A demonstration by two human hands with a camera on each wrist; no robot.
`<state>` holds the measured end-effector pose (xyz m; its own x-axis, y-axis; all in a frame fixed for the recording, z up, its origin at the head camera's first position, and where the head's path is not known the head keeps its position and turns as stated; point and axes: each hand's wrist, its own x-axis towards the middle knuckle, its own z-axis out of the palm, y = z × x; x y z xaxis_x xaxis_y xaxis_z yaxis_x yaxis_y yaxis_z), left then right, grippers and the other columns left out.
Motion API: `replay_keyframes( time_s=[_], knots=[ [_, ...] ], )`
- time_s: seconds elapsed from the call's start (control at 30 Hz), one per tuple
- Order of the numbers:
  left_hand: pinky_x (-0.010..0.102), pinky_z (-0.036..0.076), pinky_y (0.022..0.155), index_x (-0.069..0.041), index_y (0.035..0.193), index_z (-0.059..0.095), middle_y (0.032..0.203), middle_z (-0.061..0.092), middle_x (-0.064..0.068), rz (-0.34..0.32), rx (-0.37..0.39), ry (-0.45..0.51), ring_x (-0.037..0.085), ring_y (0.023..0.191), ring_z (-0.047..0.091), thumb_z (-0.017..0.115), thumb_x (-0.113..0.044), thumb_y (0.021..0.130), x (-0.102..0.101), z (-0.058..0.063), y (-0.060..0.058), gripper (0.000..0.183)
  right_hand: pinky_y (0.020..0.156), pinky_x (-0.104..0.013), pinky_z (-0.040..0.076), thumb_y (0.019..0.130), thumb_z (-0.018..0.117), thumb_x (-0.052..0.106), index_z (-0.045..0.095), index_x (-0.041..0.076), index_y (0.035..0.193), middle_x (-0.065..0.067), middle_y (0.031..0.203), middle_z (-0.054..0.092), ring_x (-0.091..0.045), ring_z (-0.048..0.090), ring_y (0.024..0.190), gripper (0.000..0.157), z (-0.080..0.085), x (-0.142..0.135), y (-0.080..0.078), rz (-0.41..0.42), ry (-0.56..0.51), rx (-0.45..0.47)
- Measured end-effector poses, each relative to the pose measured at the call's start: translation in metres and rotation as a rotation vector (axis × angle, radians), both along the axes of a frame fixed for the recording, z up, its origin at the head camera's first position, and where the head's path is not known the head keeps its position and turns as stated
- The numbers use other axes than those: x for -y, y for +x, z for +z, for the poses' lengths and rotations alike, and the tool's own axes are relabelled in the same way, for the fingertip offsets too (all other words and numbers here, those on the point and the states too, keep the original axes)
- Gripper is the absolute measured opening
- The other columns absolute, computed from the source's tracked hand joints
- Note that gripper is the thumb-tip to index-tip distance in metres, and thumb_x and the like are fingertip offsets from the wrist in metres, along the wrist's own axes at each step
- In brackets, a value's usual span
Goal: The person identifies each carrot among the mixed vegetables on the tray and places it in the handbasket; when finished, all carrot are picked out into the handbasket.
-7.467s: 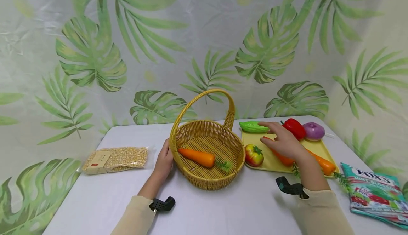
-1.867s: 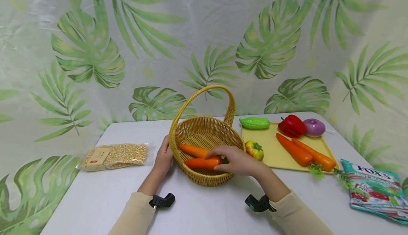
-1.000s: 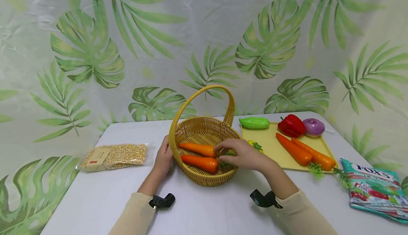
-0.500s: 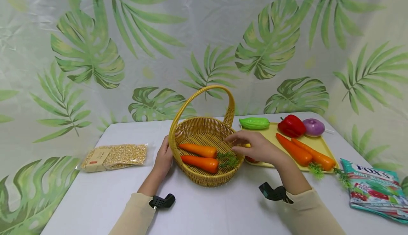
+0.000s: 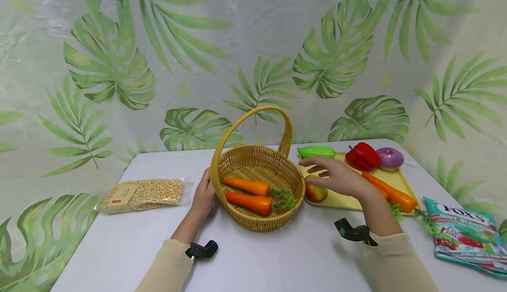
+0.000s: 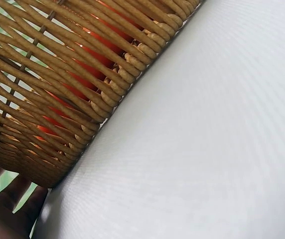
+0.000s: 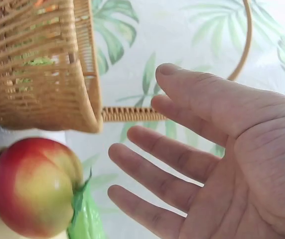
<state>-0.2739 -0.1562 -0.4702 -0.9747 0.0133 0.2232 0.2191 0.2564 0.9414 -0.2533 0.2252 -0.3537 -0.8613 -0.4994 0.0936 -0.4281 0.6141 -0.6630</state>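
Right of centre: right hand (image 5: pixel 341 178), grip spread, should clear the fruit (image 5: pixel 317 193); left hand (image 5: pixel 203 198), curl unclear, should steady basket (image 5: pixel 255 225).

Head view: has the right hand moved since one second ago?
Yes, the right hand has gone rightward: it overlapped the wicker basket, and now appears just right of it, across the yellow tray.
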Motion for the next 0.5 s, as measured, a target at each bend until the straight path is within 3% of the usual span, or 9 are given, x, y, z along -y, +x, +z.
replay_keyframes(
  time_s=[0.3, 0.5],
  knots=[
    [0.050, 0.033, 0.117, -0.024, 0.144, 0.048, 0.149, 0.050, 0.005, 0.005, 0.002, 0.003, 0.023, 0.140, 0.044, 0.042, -0.037, 0.107, -0.001, 0.002, 0.001, 0.040, 0.097, -0.053, 0.053, 0.094, 0.069, 0.023, 0.053, 0.010, 0.141, -0.017, 0.142, 0.056, -0.041, 0.058, 0.125, 0.051, -0.002, -0.020, -0.003, -0.061, 0.038, 0.007],
    [0.050, 0.032, 0.118, -0.025, 0.143, 0.048, 0.149, 0.050, 0.003, 0.002, 0.010, 0.007, 0.022, 0.140, 0.043, 0.042, -0.037, 0.106, 0.000, 0.002, 0.001, 0.039, 0.102, -0.054, 0.051, 0.094, 0.070, 0.026, 0.050, 0.012, 0.144, -0.018, 0.145, 0.052, -0.041, 0.054, 0.129, 0.055, -0.005, -0.032, -0.007, -0.105, 0.026, 0.069]
  ],
)
